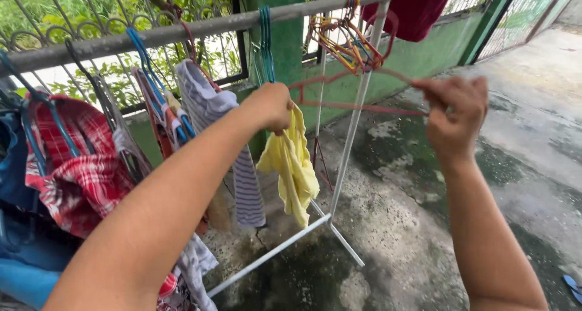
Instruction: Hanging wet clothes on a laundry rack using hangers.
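My left hand [273, 107] is closed on a small yellow garment [294, 165] that hangs down from it in front of the clothes rack's rail [200, 29]. My right hand [454, 111] pinches the corner of a thin red wire hanger [357, 107], stretched sideways from a bunch of coloured empty hangers [348, 41] on the right end of the rail. A teal hanger [265, 44] hangs on the rail just above my left hand.
On the rail's left hang a striped grey shirt [242, 177], a red plaid shirt [82, 171] and blue clothes [18, 238]. The rack's white upright [354, 126] and foot bars stand on wet concrete [521, 141]. A green wall, metal fence and dark red cloth [412, 8] lie behind.
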